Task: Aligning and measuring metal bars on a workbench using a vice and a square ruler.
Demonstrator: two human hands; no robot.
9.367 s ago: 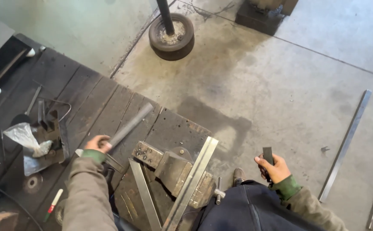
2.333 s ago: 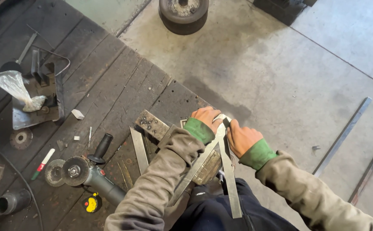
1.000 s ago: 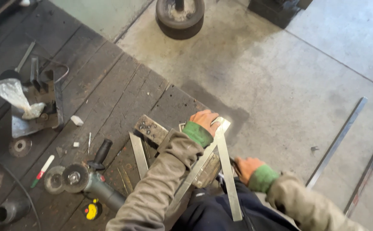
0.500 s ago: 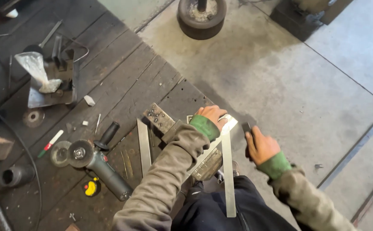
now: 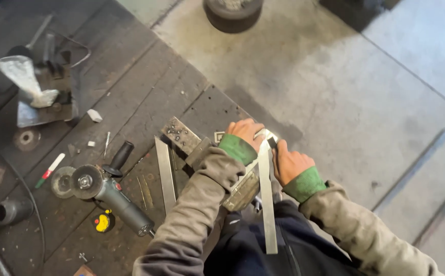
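Meeting at a corner under the fingers, two steel strips (image 5: 266, 199) lie on a vise (image 5: 240, 189) at the edge of a dark plank floor (image 5: 130, 92). The left hand (image 5: 245, 134) presses curled on that corner; the right hand (image 5: 289, 162) grips a small dark tool against it. Right of the fingers, bare concrete (image 5: 345, 92) lies open; left of them, a grinder (image 5: 110, 191).

Angle grinder (image 5: 111, 192), marker (image 5: 49, 170), tyre (image 5: 232, 13)
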